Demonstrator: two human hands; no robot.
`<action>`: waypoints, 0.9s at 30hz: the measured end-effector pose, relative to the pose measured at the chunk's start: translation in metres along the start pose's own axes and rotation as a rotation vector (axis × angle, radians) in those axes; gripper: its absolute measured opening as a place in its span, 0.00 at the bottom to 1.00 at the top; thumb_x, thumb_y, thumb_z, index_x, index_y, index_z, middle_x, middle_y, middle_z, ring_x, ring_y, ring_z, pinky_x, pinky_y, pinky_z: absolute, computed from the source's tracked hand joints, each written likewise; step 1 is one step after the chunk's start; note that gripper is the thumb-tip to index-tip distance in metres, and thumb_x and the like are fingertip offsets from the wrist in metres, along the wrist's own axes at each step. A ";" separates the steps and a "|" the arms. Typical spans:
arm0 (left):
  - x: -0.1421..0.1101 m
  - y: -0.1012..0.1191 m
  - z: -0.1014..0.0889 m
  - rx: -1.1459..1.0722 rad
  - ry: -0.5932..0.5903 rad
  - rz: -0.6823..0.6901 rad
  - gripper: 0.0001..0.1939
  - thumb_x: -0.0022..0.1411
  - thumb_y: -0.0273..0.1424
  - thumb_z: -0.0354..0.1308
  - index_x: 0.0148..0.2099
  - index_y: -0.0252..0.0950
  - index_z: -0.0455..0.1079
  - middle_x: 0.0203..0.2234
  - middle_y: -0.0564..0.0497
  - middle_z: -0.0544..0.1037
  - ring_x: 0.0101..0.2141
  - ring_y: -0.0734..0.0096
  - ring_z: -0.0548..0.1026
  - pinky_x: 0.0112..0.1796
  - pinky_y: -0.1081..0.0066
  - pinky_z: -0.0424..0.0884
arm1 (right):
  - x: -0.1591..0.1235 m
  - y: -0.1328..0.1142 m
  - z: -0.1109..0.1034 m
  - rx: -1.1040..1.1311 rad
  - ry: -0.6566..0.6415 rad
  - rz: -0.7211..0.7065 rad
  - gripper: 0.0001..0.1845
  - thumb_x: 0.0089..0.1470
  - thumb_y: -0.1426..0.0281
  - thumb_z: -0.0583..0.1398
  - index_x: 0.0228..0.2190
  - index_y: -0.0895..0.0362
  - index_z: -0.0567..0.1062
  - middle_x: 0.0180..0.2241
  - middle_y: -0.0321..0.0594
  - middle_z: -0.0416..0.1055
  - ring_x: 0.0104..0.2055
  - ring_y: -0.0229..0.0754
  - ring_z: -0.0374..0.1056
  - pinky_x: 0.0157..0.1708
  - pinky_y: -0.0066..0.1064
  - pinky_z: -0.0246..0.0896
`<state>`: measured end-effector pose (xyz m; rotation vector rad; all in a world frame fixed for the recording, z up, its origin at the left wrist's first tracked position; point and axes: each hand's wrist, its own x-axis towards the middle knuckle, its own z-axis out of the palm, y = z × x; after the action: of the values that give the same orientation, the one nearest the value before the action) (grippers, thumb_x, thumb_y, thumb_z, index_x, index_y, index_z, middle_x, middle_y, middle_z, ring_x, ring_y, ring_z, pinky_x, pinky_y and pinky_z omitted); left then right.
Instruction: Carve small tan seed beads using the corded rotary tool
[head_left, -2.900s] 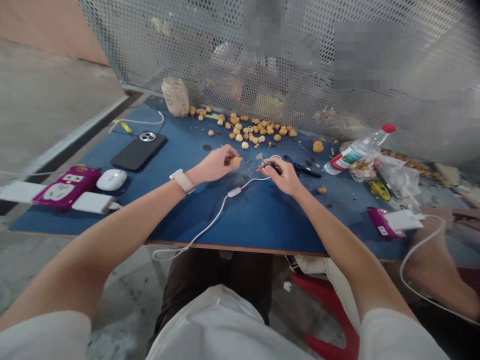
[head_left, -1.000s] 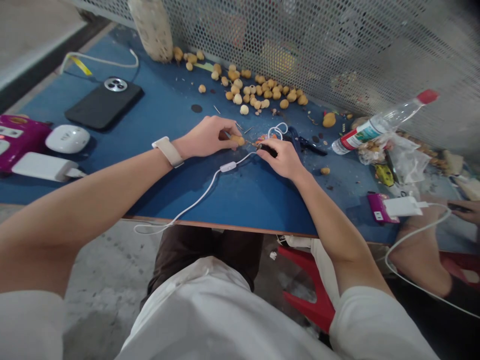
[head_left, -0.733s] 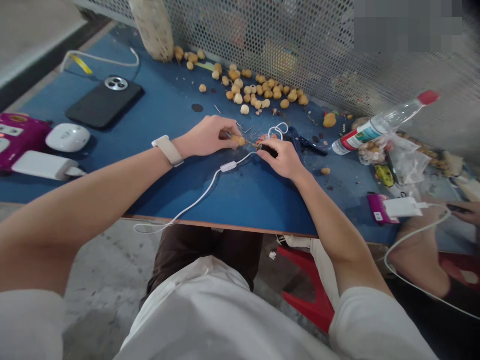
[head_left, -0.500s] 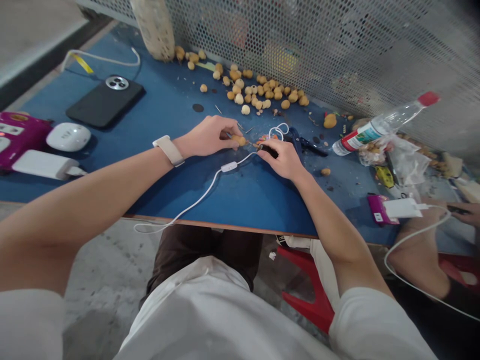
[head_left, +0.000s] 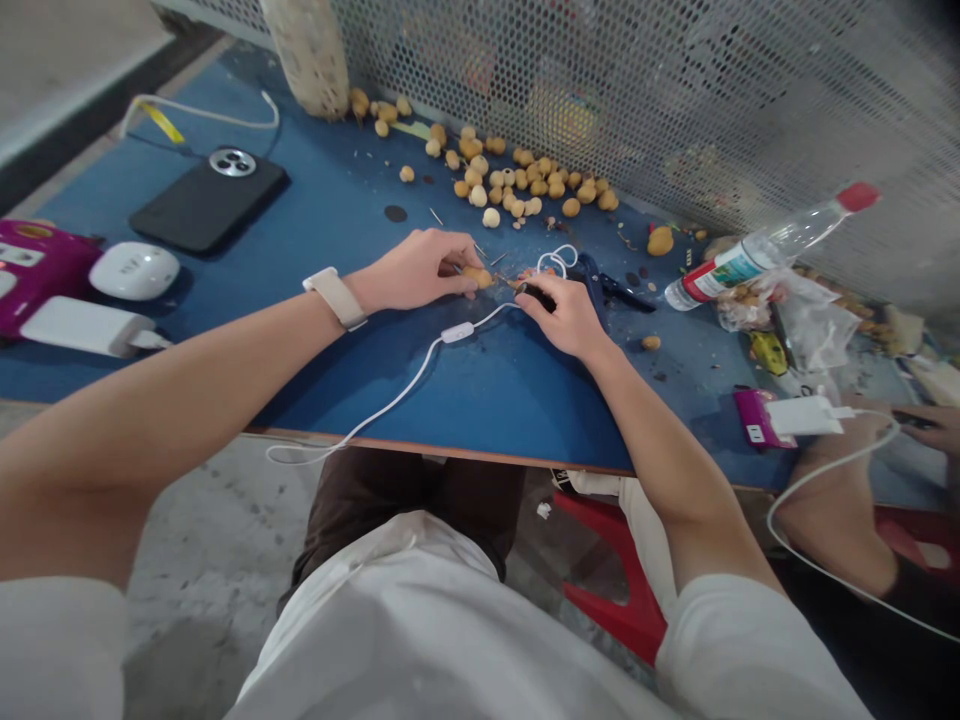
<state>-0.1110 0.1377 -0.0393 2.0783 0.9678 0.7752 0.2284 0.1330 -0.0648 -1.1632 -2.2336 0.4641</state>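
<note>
My left hand, with a pale watch strap on its wrist, pinches a small tan gourd-like piece low over the blue table. Just to the right, my right hand is closed around a dark-handled tool. Its thin tip points left toward the tan piece; whether they touch is too small to tell. A white cord with an inline switch runs close to my right hand. Behind that hand lie a white cord loop and a dark blue-handled tool, partly hidden.
Many round tan pieces lie along the perforated metal panel. At left are a black phone, a white case and a purple power strip. A red-capped bottle leans at right, near another person's arm.
My right hand and its tool have shifted very slightly, showing a little more of the thin tip. My left hand keeps its pinch on the tan piece.
</note>
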 end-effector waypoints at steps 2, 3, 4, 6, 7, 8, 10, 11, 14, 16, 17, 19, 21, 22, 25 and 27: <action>0.000 -0.001 0.000 0.004 -0.008 0.000 0.17 0.83 0.46 0.78 0.60 0.39 0.89 0.51 0.43 0.96 0.56 0.49 0.95 0.66 0.51 0.89 | 0.000 0.002 0.001 0.003 0.014 -0.007 0.50 0.76 0.19 0.60 0.54 0.49 0.95 0.56 0.52 0.95 0.58 0.67 0.91 0.65 0.59 0.85; 0.000 -0.002 -0.001 0.005 -0.012 0.005 0.17 0.83 0.46 0.78 0.61 0.40 0.89 0.51 0.43 0.96 0.56 0.49 0.95 0.66 0.51 0.89 | 0.000 0.002 0.001 0.007 0.022 -0.009 0.51 0.76 0.18 0.59 0.54 0.50 0.95 0.56 0.52 0.95 0.58 0.67 0.91 0.64 0.59 0.85; 0.000 -0.002 -0.001 0.004 -0.012 0.012 0.17 0.83 0.46 0.78 0.61 0.40 0.88 0.51 0.43 0.96 0.56 0.49 0.95 0.66 0.51 0.89 | 0.000 0.003 0.001 0.011 0.029 -0.010 0.52 0.76 0.18 0.58 0.55 0.50 0.95 0.56 0.52 0.95 0.57 0.67 0.91 0.63 0.59 0.85; 0.000 -0.003 -0.001 0.006 -0.013 0.027 0.17 0.84 0.46 0.77 0.62 0.41 0.88 0.52 0.43 0.96 0.56 0.50 0.95 0.66 0.50 0.90 | -0.001 0.004 0.002 0.014 0.034 -0.008 0.53 0.76 0.18 0.58 0.56 0.50 0.95 0.55 0.52 0.95 0.55 0.65 0.91 0.62 0.58 0.86; 0.000 -0.004 -0.001 0.010 -0.015 0.031 0.17 0.84 0.47 0.76 0.62 0.41 0.88 0.52 0.43 0.96 0.56 0.49 0.95 0.67 0.49 0.90 | -0.001 0.004 0.002 0.013 0.034 -0.009 0.52 0.77 0.18 0.58 0.56 0.50 0.95 0.54 0.52 0.95 0.54 0.65 0.91 0.61 0.57 0.86; -0.001 -0.004 -0.001 0.014 -0.016 0.033 0.17 0.84 0.47 0.76 0.63 0.41 0.88 0.53 0.43 0.96 0.56 0.49 0.95 0.67 0.48 0.90 | -0.001 0.004 0.002 0.011 0.034 -0.013 0.52 0.77 0.18 0.58 0.56 0.50 0.95 0.54 0.52 0.95 0.54 0.64 0.91 0.61 0.57 0.86; -0.001 -0.004 -0.001 0.024 -0.022 0.033 0.17 0.85 0.47 0.76 0.64 0.42 0.88 0.53 0.43 0.96 0.57 0.48 0.95 0.68 0.47 0.89 | -0.001 0.004 0.003 0.005 0.035 -0.024 0.52 0.78 0.19 0.57 0.56 0.49 0.94 0.55 0.52 0.95 0.56 0.65 0.91 0.62 0.57 0.86; -0.001 -0.004 -0.001 0.028 -0.027 0.031 0.17 0.85 0.47 0.75 0.64 0.42 0.88 0.54 0.43 0.96 0.57 0.48 0.95 0.68 0.47 0.89 | -0.001 0.004 0.004 -0.001 0.034 -0.026 0.51 0.78 0.19 0.57 0.56 0.49 0.95 0.55 0.52 0.95 0.57 0.65 0.91 0.62 0.57 0.86; -0.001 -0.002 -0.002 0.034 -0.037 0.029 0.15 0.85 0.44 0.73 0.64 0.42 0.88 0.53 0.45 0.96 0.58 0.48 0.95 0.68 0.48 0.89 | -0.001 0.003 0.005 -0.016 0.024 -0.027 0.53 0.77 0.17 0.56 0.54 0.49 0.95 0.54 0.52 0.95 0.57 0.67 0.91 0.63 0.58 0.86; -0.001 -0.001 -0.002 0.033 -0.039 0.029 0.14 0.85 0.42 0.73 0.63 0.41 0.88 0.53 0.45 0.96 0.57 0.49 0.95 0.67 0.50 0.89 | -0.001 0.003 0.005 -0.019 0.016 -0.029 0.55 0.76 0.16 0.54 0.54 0.49 0.95 0.54 0.53 0.95 0.58 0.68 0.92 0.64 0.60 0.86; -0.001 0.000 -0.002 0.032 -0.036 0.031 0.14 0.85 0.42 0.73 0.63 0.41 0.87 0.52 0.44 0.96 0.57 0.49 0.95 0.67 0.51 0.89 | -0.001 0.002 0.004 -0.019 0.012 -0.031 0.56 0.76 0.16 0.54 0.55 0.50 0.95 0.55 0.54 0.95 0.58 0.68 0.92 0.65 0.60 0.86; -0.001 0.000 -0.001 0.030 -0.029 0.038 0.14 0.85 0.43 0.73 0.63 0.41 0.87 0.52 0.44 0.97 0.56 0.51 0.96 0.66 0.52 0.89 | -0.001 0.002 0.004 -0.018 0.003 -0.033 0.56 0.77 0.16 0.54 0.56 0.50 0.95 0.57 0.54 0.95 0.60 0.69 0.92 0.66 0.61 0.86; -0.001 -0.001 -0.001 0.027 -0.020 0.046 0.15 0.85 0.44 0.75 0.62 0.41 0.87 0.50 0.44 0.97 0.54 0.51 0.96 0.64 0.52 0.90 | -0.001 0.001 0.004 -0.020 -0.004 -0.030 0.54 0.77 0.17 0.55 0.56 0.50 0.95 0.58 0.54 0.95 0.61 0.70 0.92 0.68 0.62 0.85; -0.001 -0.002 -0.001 0.025 -0.014 0.049 0.15 0.85 0.45 0.75 0.61 0.40 0.87 0.49 0.44 0.96 0.54 0.51 0.96 0.64 0.52 0.90 | -0.001 0.001 0.004 -0.022 -0.006 -0.027 0.53 0.78 0.18 0.56 0.56 0.50 0.95 0.58 0.54 0.95 0.62 0.70 0.92 0.68 0.62 0.85; -0.001 -0.002 -0.002 0.028 -0.008 0.053 0.17 0.85 0.46 0.77 0.61 0.40 0.87 0.48 0.44 0.96 0.53 0.51 0.96 0.63 0.51 0.91 | -0.001 0.001 0.004 -0.030 -0.009 -0.017 0.52 0.78 0.19 0.57 0.56 0.50 0.95 0.57 0.54 0.95 0.61 0.70 0.92 0.68 0.62 0.86; -0.001 -0.001 -0.002 0.033 -0.015 0.043 0.17 0.85 0.46 0.76 0.62 0.40 0.87 0.49 0.44 0.96 0.53 0.51 0.96 0.63 0.51 0.90 | -0.001 0.001 0.004 -0.031 -0.008 -0.016 0.53 0.77 0.18 0.56 0.57 0.50 0.95 0.57 0.54 0.95 0.61 0.69 0.92 0.67 0.62 0.86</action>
<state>-0.1135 0.1384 -0.0389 2.1365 0.9364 0.7691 0.2269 0.1328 -0.0685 -1.1597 -2.2630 0.4302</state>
